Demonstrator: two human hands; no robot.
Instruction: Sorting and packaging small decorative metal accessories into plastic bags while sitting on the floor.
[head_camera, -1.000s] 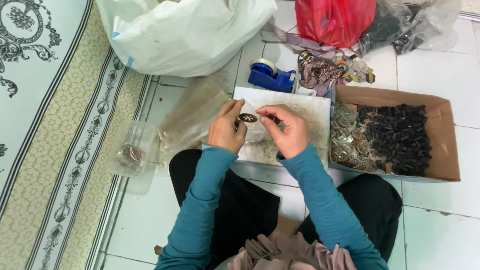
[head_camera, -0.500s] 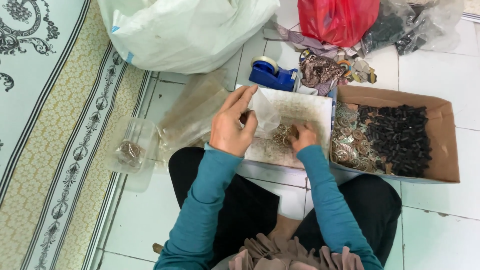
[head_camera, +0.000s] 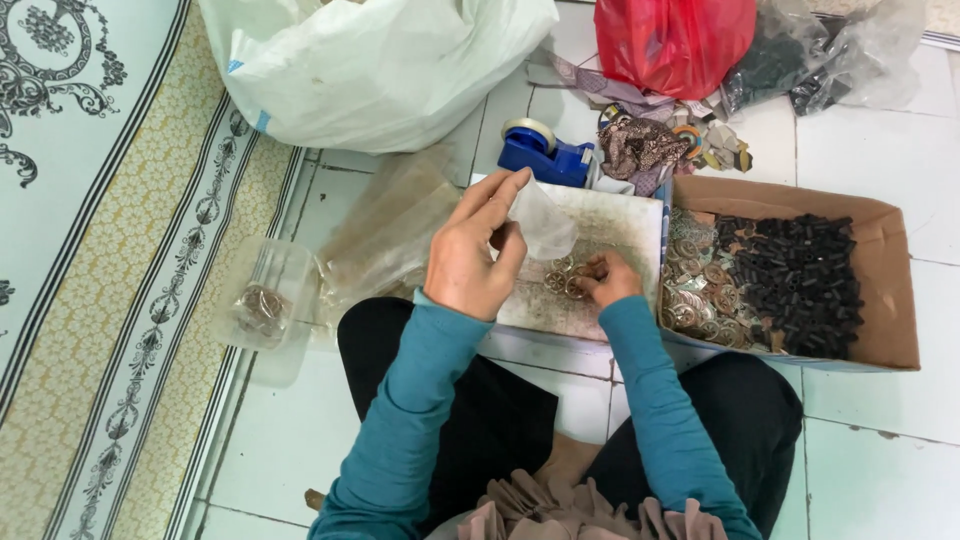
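A small clear bag is held up in the left hand, pinched between thumb and fingers above a white board. The right hand is clenched on small metal rings heaped on the board. A cardboard box of rings and black pieces is set just right; a blue tape dispenser lies behind.

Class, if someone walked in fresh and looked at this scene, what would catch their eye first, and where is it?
Probably the red bag at the top, bright against the white tiles, beside the big white sack. Next, the cardboard box on the right, holding black pieces and metal discs. In the middle, the left hand holds a small clear bag while the right hand touches discs on a tray.
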